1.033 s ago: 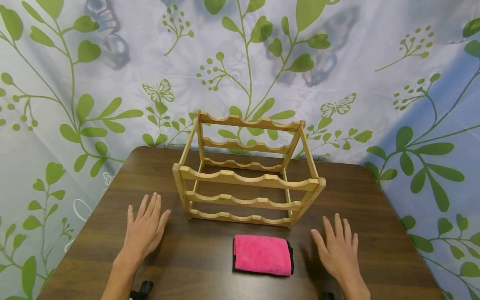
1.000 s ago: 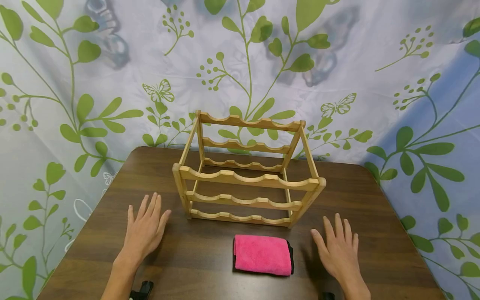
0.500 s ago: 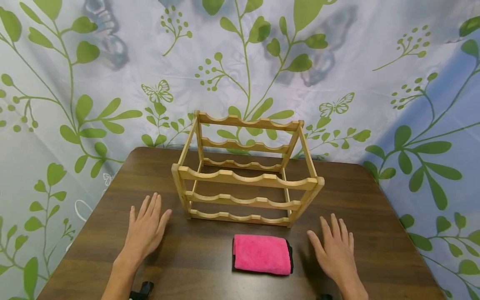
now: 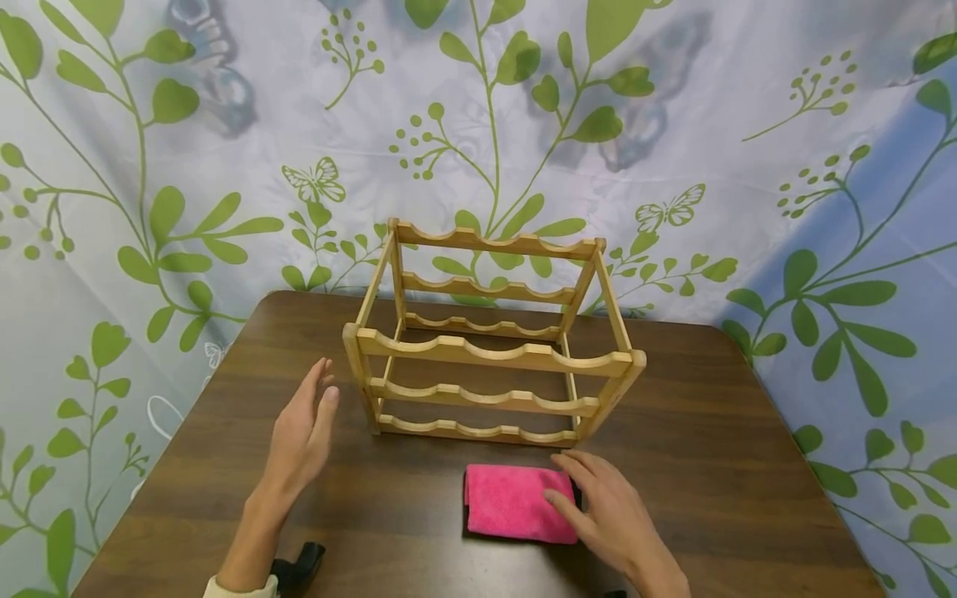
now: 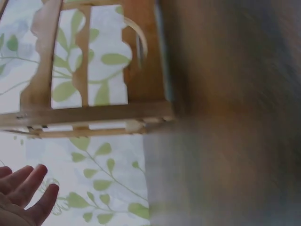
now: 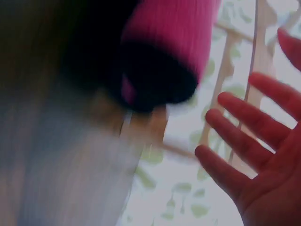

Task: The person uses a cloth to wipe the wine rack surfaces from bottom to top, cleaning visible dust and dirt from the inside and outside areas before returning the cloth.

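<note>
Pink plush shows beneath the right hand [image 4: 615,517], whose fingers are extended and spread, holding nothing; they reach over the right end of the folded, black-edged towel [image 4: 512,502], though whether a fingertip touches it I cannot tell. The left hand [image 4: 299,436], well apart from the right, is turned on edge, thumb parted from its fingers, and grips nothing; it is near the left front post [image 4: 362,378] of the wooden wine rack [image 4: 449,348]. The rack stands upright, scalloped rails [image 4: 449,395] facing up, presumably so each curve can cradle a bottle. The towel lies flat before it, likely for easy reach. Both rest on the dark table [image 4: 710,407], a leaf-printed curtain [image 4: 419,58] behind.
</note>
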A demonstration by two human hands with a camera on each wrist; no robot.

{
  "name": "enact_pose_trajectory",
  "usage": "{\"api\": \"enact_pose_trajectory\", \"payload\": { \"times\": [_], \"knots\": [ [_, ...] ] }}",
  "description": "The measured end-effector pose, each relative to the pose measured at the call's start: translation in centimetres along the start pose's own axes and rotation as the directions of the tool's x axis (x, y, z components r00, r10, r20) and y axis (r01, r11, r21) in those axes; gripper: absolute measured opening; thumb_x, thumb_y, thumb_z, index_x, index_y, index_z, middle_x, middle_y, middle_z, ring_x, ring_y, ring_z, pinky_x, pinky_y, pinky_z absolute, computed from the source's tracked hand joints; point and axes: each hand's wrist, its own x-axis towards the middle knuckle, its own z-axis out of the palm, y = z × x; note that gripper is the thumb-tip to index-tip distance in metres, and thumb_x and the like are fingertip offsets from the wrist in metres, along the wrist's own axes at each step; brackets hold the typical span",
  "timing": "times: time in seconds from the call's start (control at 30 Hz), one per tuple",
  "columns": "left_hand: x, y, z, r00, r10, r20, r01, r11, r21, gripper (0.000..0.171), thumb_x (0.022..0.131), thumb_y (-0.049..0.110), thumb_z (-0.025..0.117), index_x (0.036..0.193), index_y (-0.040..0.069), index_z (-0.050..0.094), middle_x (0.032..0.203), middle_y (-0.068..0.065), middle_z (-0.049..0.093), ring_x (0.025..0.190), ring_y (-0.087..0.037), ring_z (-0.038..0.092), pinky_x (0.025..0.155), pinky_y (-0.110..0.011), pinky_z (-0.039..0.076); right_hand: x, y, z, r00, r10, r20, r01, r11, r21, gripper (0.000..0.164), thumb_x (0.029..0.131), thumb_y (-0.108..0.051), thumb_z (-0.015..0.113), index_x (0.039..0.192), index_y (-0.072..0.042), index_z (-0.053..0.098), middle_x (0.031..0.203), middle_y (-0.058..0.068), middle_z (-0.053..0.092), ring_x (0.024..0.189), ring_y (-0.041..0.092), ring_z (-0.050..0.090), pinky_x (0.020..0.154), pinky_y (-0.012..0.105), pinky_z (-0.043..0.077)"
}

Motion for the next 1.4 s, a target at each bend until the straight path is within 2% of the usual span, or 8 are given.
{"api": "enact_pose_trajectory", "payload": {
  "times": [0.13,0.3,0.5,0.7,0.9,1.03,1.17,1.4],
  "knots": [
    [1.0,1.3,0.5,0.999,0.0,-0.049,-0.005,0.993,-0.116,0.048,0.108,0.018,0.038,0.152,0.003,0.03,0.147,-0.014,0.047,0.124,-0.035,0.053,0.101,-0.049,0.042,0.8,-1.8,1.3,0.98,-0.112,0.165,0.106,0.993,0.043,0.056,0.085,-0.044,0.075,0.133,-0.017,0.062,0.133,0.01,0.059,0.123,0.031,0.053,0.101,0.057,0.041],
    [2.3,2.9,1.0,0.999,-0.018,-0.046,0.005,0.965,-0.263,0.052,0.108,0.018,0.037,0.157,0.012,0.022,0.156,-0.008,0.034,0.13,-0.032,0.048,0.104,-0.052,0.039,1.8,-3.1,2.4,0.891,-0.084,0.446,0.072,0.996,0.044,0.068,0.088,-0.05,0.069,0.148,-0.029,0.046,0.151,0.012,0.042,0.137,0.038,0.037,0.106,0.07,0.023],
    [3.5,4.3,1.5,0.998,0.013,-0.059,-0.032,0.947,-0.321,0.049,0.108,0.016,0.036,0.156,0.013,0.026,0.156,-0.004,0.033,0.131,-0.023,0.043,0.105,-0.036,0.035,2.3,-4.0,3.9,0.841,-0.031,0.541,0.057,0.998,-0.032,0.073,0.087,-0.05,0.07,0.151,-0.038,0.038,0.149,0.011,0.042,0.133,0.036,0.041,0.096,0.069,0.036],
    [3.9,5.6,1.7,0.982,0.075,-0.176,-0.129,0.939,-0.32,0.039,0.105,0.0,0.039,0.143,-0.009,0.043,0.122,-0.029,0.059,0.106,-0.006,0.054,0.089,-0.012,0.042,2.6,-4.5,5.3,0.858,-0.035,0.512,0.099,0.99,-0.098,0.071,0.089,-0.048,0.07,0.151,-0.043,0.036,0.13,0.007,0.051,0.116,0.027,0.049,0.082,0.053,0.044],
    [4.3,6.3,1.2,0.962,0.131,-0.24,-0.195,0.944,-0.266,0.026,0.102,-0.006,0.043,0.121,-0.016,0.058,0.085,-0.021,0.063,0.07,-0.019,0.052,0.064,-0.015,0.042,2.8,-4.7,5.8,0.876,-0.051,0.479,0.098,0.992,-0.074,0.069,0.09,-0.032,0.07,0.15,-0.043,0.038,0.116,0.007,0.051,0.103,0.024,0.05,0.082,0.052,0.049],
    [4.6,4.0,1.9,0.949,0.176,-0.261,-0.242,0.939,-0.244,0.025,0.102,-0.004,0.046,0.12,-0.01,0.062,0.089,-0.02,0.067,0.081,-0.018,0.059,0.073,-0.015,0.046,3.1,-4.9,6.0,0.887,-0.061,0.458,0.1,0.993,-0.061,0.071,0.086,-0.024,0.072,0.148,-0.042,0.042,0.108,0.004,0.049,0.092,0.018,0.047,0.075,0.043,0.05],
    [4.7,5.0,1.8,0.937,0.211,-0.279,-0.278,0.933,-0.228,0.023,0.1,-0.007,0.046,0.116,-0.014,0.061,0.087,-0.025,0.067,0.072,-0.022,0.056,0.069,-0.013,0.043,3.4,-5.5,6.1,0.903,-0.09,0.421,0.122,0.991,-0.052,0.072,0.084,-0.021,0.074,0.146,-0.041,0.045,0.104,0.002,0.047,0.087,0.015,0.044,0.065,0.031,0.045],
    [4.7,4.3,2.5,0.924,0.238,-0.299,-0.309,0.925,-0.219,0.023,0.102,-0.004,0.046,0.115,-0.013,0.062,0.084,-0.024,0.067,0.056,-0.012,0.041,0.053,-0.018,0.034,5.3,-8.3,4.7,0.946,-0.325,0.001,0.325,0.946,0.0,0.073,0.075,-0.013,0.08,0.141,-0.032,0.053,0.107,0.006,0.052,0.088,0.017,0.049,0.067,0.03,0.048]
  ]
}}
